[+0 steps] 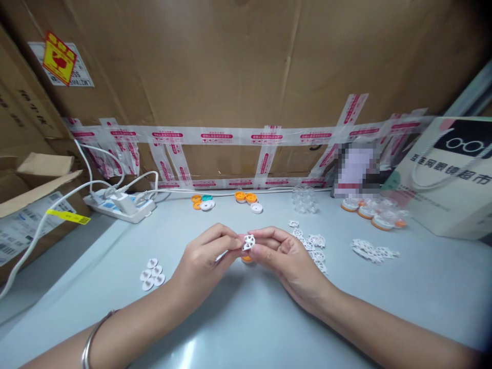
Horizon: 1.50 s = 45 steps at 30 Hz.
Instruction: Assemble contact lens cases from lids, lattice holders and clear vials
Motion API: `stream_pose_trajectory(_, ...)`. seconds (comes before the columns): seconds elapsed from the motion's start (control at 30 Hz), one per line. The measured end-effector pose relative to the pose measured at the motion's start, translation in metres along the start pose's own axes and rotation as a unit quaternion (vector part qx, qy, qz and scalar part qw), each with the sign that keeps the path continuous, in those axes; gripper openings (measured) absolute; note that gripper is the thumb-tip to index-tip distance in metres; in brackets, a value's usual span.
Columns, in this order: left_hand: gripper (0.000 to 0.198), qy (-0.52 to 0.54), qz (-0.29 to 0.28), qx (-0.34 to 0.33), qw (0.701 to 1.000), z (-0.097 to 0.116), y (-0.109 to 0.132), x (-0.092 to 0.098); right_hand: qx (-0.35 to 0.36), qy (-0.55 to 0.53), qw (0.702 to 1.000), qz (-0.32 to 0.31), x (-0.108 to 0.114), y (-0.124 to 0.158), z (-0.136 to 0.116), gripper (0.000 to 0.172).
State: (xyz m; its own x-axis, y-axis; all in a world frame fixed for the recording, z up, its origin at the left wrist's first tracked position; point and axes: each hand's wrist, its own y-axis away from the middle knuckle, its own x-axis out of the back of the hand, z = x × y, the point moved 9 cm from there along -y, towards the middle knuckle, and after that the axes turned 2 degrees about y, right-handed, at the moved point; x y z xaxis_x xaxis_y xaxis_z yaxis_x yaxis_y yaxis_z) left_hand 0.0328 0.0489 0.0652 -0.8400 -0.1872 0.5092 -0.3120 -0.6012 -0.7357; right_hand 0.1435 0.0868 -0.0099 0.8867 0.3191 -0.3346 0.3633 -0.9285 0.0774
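Observation:
Between my two hands is a small white openwork plastic wheel point(249, 242), raised above the table. The fingertips of my left hand point(209, 251) pinch its left edge, and my right hand point(286, 253) grips its right edge with thumb and fingers. Just below it an orange round part point(247, 259) shows, mostly hidden by the fingers. To the right of my right hand lies a group of similar white openwork pieces point(317, 241), and a further pile of flat white openwork pieces point(372, 251) is farther right. Several white discs with stems point(152, 274) lie left of my left forearm.
At the back are orange, teal and white round caps point(202, 202), orange and white caps point(246, 197), clear domes point(305, 200) and clear domes on orange bases point(374, 212). A power strip point(121, 205) with cables, a paper bag point(446, 179) and a large carton point(230, 66) border the table.

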Motion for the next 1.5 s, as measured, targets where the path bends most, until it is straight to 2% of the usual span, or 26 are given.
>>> stream_pose_trajectory(0.17, 0.012, -0.015, -0.017, -0.022, 0.999, 0.003, 0.001, -0.005, -0.024, -0.025, 0.999, 0.019, 0.002, 0.002, 0.001, 0.034)
stream_pose_trajectory(0.27, 0.014, -0.009, -0.021, -0.011, 1.000, 0.001, 0.002, -0.006, -0.033, -0.040, 0.998, 0.021, 0.001, 0.004, -0.001, 0.044)
stream_pose_trajectory(0.37, 0.015, 0.003, -0.019, 0.007, 1.000, -0.003, 0.004, -0.008, -0.046, -0.056, 0.997, 0.038, 0.003, 0.005, -0.001, 0.047)
stream_pose_trajectory(0.57, 0.012, 0.012, -0.024, 0.028, 0.999, -0.010, 0.006, -0.015, -0.063, -0.068, 0.994, 0.059, 0.007, 0.004, 0.005, 0.037)
stream_pose_trajectory(0.73, 0.011, -0.001, -0.027, 0.003, 1.000, -0.008, 0.005, -0.014, -0.067, -0.061, 0.994, 0.062, 0.008, 0.005, 0.006, 0.034)
stream_pose_trajectory(0.87, 0.016, -0.013, -0.012, -0.035, 0.999, -0.001, 0.003, -0.007, -0.060, -0.036, 0.997, 0.040, 0.004, 0.006, 0.001, 0.038)
stream_pose_trajectory(1.03, 0.017, -0.017, -0.008, -0.033, 0.999, 0.001, 0.003, -0.004, -0.019, 0.041, 0.999, 0.014, 0.002, 0.003, -0.006, 0.033)
stream_pose_trajectory(1.13, 0.017, 0.010, -0.023, -0.015, 1.000, 0.000, 0.002, -0.006, 0.018, 0.094, 0.995, 0.027, 0.007, 0.000, -0.011, 0.025)
stream_pose_trajectory(1.27, 0.015, 0.065, -0.052, 0.057, 0.995, -0.009, 0.000, -0.012, 0.068, 0.152, 0.985, 0.036, 0.008, -0.002, -0.022, 0.015)
stream_pose_trajectory(1.4, 0.012, 0.081, -0.070, 0.129, 0.986, -0.016, 0.001, -0.016, 0.048, 0.121, 0.991, 0.024, 0.005, -0.001, -0.019, 0.016)
stream_pose_trajectory(1.5, 0.015, 0.058, -0.047, 0.134, 0.988, -0.017, 0.002, -0.012, 0.015, 0.063, 0.998, 0.020, 0.003, 0.000, -0.011, 0.019)
